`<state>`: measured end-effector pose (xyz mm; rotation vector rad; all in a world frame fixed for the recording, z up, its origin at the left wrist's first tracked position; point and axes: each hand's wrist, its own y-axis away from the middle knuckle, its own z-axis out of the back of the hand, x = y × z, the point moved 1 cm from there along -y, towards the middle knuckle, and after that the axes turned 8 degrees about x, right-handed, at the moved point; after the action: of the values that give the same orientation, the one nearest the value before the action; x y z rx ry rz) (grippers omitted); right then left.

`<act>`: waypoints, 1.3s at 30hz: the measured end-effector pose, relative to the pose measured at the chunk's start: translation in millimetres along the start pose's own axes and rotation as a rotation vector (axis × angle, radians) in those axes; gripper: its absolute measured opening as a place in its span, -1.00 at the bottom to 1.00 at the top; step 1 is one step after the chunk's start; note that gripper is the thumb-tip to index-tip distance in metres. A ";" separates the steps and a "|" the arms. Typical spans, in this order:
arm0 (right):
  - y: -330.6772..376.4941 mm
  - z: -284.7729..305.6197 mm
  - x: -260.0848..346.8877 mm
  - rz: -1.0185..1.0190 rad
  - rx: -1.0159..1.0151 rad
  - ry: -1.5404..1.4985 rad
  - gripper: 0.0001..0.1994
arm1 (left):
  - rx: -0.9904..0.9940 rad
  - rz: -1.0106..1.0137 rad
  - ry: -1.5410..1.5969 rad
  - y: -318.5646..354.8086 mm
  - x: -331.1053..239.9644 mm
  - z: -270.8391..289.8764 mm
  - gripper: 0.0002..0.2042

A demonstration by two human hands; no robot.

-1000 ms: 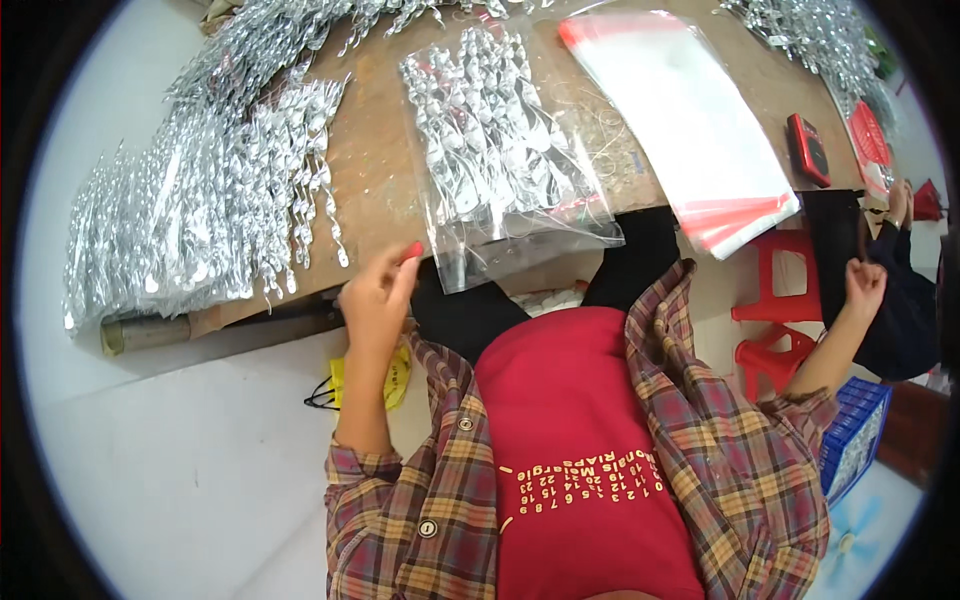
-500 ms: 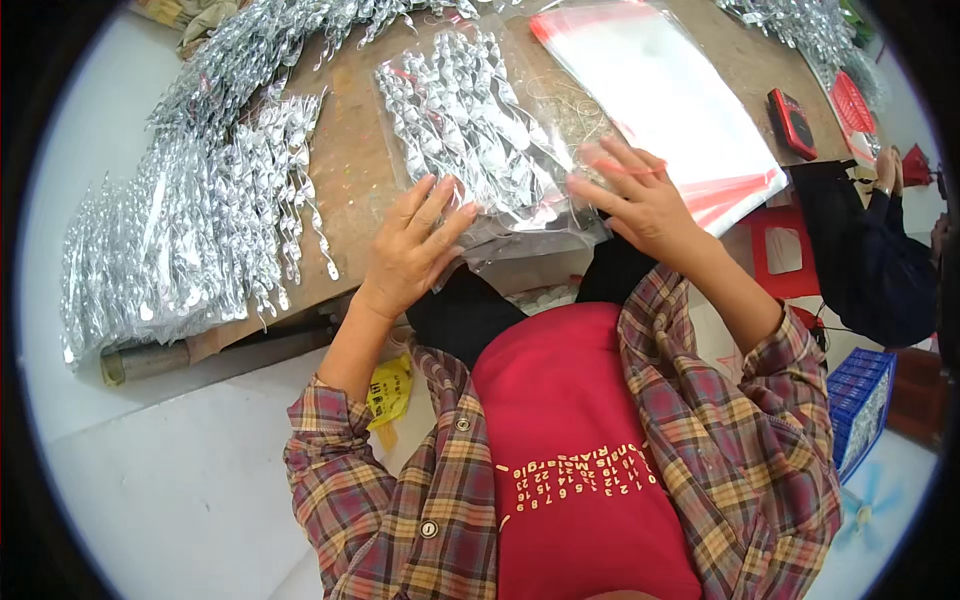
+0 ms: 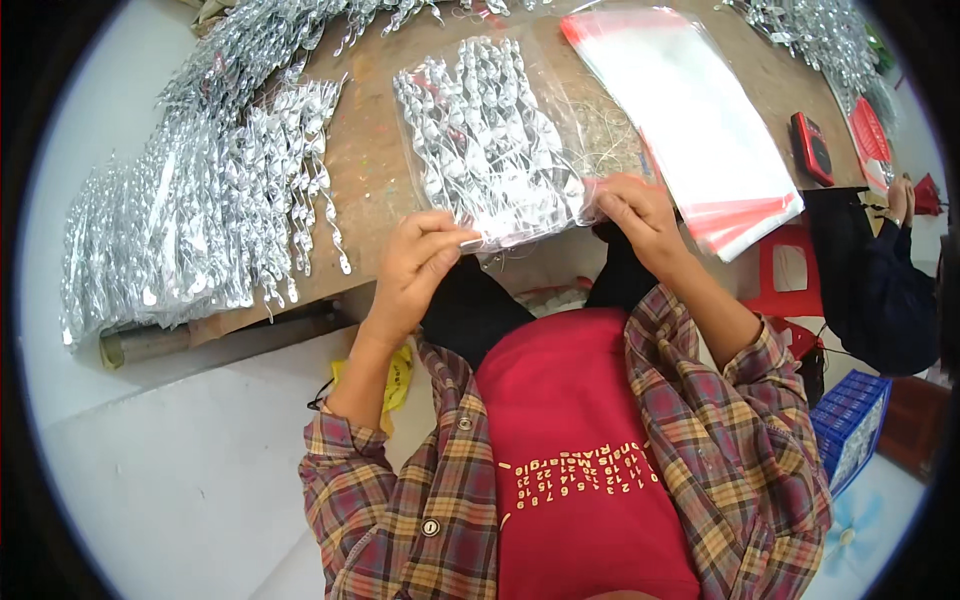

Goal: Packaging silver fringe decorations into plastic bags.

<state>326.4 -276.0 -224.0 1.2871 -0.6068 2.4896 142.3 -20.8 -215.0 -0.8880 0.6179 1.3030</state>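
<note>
A clear plastic bag (image 3: 490,140) filled with several silver spiral ornaments lies flat on the brown table (image 3: 370,170) in front of me. My left hand (image 3: 415,270) pinches the bag's near edge at its left corner. My right hand (image 3: 635,215) grips the same near edge at the right corner. Both hands sit at the table's front edge, above my lap.
A big heap of packed silver ornaments (image 3: 190,210) covers the table's left side. A stack of empty clear bags with red strips (image 3: 690,120) lies to the right. A red-and-black small device (image 3: 812,148) rests beyond them. Another person (image 3: 880,290), a red stool (image 3: 790,270) and a blue crate (image 3: 850,425) are at right.
My right hand came up from beside the stool to the bag. Both hands moved from lying flat on the bag to pinching its near edge.
</note>
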 end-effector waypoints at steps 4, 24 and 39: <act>-6.0 -14.2 -4.0 -0.282 -0.223 -0.318 -0.86 | -0.127 0.287 0.279 -2.9 -4.9 -9.6 -0.81; -17.7 6.7 -12.2 -0.400 -0.363 -0.105 -0.64 | -0.606 0.404 -0.003 2.6 -0.5 -20.4 -0.66; -24.2 -55.4 11.1 0.052 0.163 0.579 -0.27 | -0.267 0.028 -0.691 -21.5 -9.9 -86.1 -0.21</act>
<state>291.1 -227.5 -237.7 0.5365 -0.3000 2.8097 169.3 -98.8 -249.1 -0.5774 -0.0878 1.6234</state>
